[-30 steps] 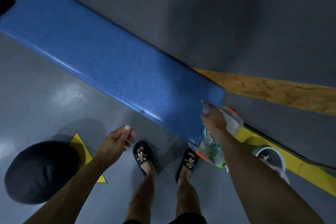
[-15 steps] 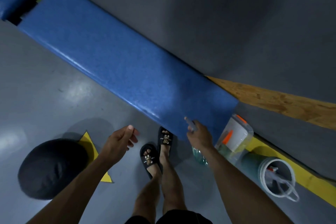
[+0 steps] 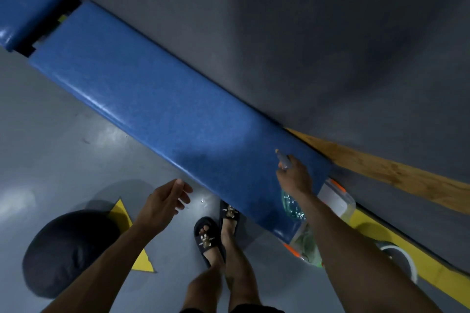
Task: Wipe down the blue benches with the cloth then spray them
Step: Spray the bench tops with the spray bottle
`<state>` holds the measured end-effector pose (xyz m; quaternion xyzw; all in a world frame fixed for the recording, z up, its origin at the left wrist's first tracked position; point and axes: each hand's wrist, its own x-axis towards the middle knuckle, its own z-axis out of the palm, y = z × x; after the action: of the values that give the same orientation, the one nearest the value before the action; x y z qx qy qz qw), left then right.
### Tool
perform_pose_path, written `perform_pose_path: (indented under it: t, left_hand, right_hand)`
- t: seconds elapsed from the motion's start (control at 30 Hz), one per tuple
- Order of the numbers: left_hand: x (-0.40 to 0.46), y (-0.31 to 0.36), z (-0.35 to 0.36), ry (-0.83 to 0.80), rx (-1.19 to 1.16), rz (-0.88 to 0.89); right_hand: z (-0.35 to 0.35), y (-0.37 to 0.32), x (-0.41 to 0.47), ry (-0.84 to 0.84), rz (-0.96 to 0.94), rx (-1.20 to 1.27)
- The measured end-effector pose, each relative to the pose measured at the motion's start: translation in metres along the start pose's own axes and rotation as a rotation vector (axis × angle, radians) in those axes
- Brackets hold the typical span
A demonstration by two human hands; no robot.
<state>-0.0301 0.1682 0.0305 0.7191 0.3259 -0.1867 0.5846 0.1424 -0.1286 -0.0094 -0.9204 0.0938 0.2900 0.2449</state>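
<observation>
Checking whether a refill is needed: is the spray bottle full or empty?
Cannot tell. The right hand and forearm cover most of the spray bottle; only a greenish clear part shows.

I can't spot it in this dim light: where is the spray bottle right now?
The right hand grips the spray bottle at the lower right of the head view, over the near end of the blue bench.
</observation>
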Motion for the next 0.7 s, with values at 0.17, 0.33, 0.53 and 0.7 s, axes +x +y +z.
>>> perform_pose_path:
  t: [0.17, 0.33, 0.53, 0.7]
  left_hand:
    - [0.004, 0.005, 0.0, 0.019, 0.012, -0.027]
    - [-0.002, 0.003, -0.005, 0.033, -0.019, -0.051]
    - [-0.01, 0.0, -0.008, 0.067, -0.039, -0.079]
    - [-0.014, 0.003, -0.008, 0.08, -0.041, -0.088]
  right_hand:
    - [0.042, 0.001, -0.046, -0.299, -0.168, -0.123]
    - [0.083, -0.008, -0.078, -0.438, -0.301, -0.198]
    - [0.09, -0.019, -0.07, -0.346, -0.26, -0.22]
    - [0.053, -0.033, -0.03, -0.249, -0.159, -0.109]
